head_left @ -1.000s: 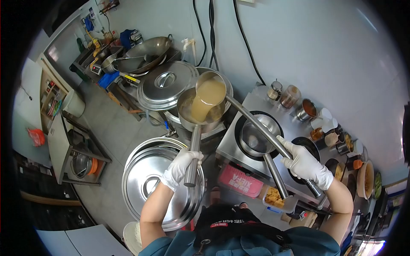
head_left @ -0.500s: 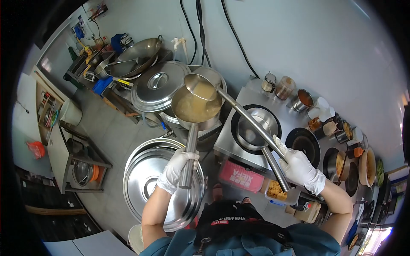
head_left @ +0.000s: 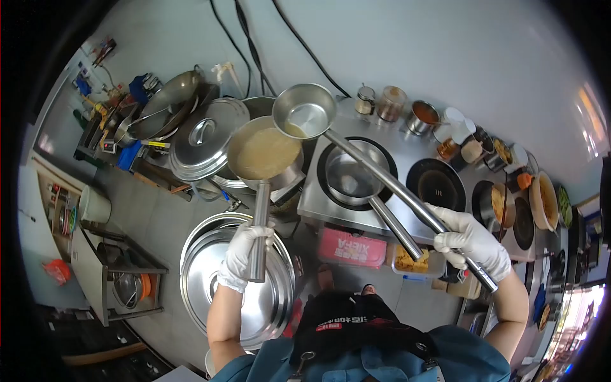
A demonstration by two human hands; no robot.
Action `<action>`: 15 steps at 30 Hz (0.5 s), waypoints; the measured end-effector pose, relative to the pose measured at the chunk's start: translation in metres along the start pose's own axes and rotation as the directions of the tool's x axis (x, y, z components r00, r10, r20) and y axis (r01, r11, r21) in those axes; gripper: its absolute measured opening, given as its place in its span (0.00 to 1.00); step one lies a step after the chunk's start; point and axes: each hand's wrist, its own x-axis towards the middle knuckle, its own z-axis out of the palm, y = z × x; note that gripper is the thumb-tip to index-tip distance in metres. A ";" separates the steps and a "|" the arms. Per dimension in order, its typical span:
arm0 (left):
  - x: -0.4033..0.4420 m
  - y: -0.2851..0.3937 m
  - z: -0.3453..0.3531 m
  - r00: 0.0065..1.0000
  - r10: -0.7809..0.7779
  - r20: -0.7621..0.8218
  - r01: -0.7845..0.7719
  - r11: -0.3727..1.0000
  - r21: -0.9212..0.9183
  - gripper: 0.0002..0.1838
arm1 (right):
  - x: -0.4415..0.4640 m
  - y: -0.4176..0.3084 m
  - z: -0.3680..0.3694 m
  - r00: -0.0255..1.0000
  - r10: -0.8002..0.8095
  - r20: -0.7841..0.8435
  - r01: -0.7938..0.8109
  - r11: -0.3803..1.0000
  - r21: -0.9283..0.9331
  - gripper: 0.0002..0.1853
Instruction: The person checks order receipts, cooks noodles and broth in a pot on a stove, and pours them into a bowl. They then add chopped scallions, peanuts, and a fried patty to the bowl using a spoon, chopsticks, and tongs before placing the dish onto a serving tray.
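Observation:
My left hand (head_left: pixel 247 249), in a white glove, is closed round the handle of a steel saucepan (head_left: pixel 267 151) full of cloudy tan broth. My right hand (head_left: pixel 470 240), also gloved, grips the long steel handle of a ladle (head_left: pixel 307 109). The ladle's bowl is nearly empty, with a little liquid at its lower left side, and it overlaps the saucepan's right rim in view. A second steel saucepan (head_left: pixel 353 175) stands on a round black hob plate to the right, its handle pointing toward me. Behind the held saucepan is a large pot, partly hidden, beside a domed lid (head_left: pixel 209 132).
Large round lids (head_left: pixel 232 305) lie at lower left. Jars and a pot of red sauce (head_left: pixel 423 116) line the wall at the back right. A wok (head_left: pixel 168 105) sits at the back left. Below the counter are a pink box (head_left: pixel 352 248) and a tub of yellow food (head_left: pixel 410 260).
The ladle has emptied into the saucepan, levelled out and moved right of its middle. The stream has stopped, and the broth stands higher. The view has shifted right.

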 end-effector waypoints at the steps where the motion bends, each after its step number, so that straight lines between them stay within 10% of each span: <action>1: -0.004 0.001 0.004 1.000 -0.010 -0.015 0.010 1.000 0.013 0.13 | -0.011 0.008 -0.010 1.000 0.000 -0.013 0.001 0.999 0.033 0.32; 8: -0.031 0.003 0.039 0.998 0.046 -0.034 -0.044 0.998 0.043 0.15 | -0.044 0.054 -0.056 0.985 0.128 -0.119 -0.144 0.981 -0.132 0.30; 15: -0.062 0.000 0.113 0.994 0.099 0.041 -0.104 0.986 0.131 0.17 | 0.025 0.143 -0.072 0.999 0.025 0.030 -0.030 0.978 0.205 0.07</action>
